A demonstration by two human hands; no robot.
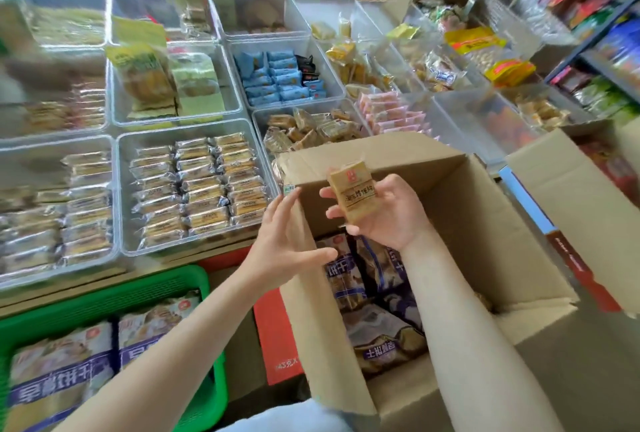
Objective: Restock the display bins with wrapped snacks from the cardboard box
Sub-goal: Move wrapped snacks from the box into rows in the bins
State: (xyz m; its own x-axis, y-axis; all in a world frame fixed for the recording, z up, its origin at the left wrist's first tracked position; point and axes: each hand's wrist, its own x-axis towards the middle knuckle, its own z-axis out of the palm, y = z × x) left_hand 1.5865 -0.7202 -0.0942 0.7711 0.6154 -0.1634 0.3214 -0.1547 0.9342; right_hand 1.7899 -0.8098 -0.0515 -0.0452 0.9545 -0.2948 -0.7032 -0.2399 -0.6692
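Observation:
My right hand [388, 215] holds a small tan wrapped snack [353, 191] upright over the open cardboard box [485, 223], fingers curled round it. Just to the left, my left hand [287, 241] hovers with straight, spread fingers by the box's left wall, holding nothing. Large purple-and-tan snack bags [381, 338] lie at the bottom of the box. Clear display bins fill the counter beyond: one [194, 189] with rows of silver-wrapped bars, one [308, 130] with tan snacks just behind the box.
A green basket [114, 296] with big snack bags stands at the lower left. Further bins hold blue packs [280, 78] and pink packs [391, 113]. Shelves of goods [595, 33] rise on the right. Another cardboard box [581, 196] sits right of mine.

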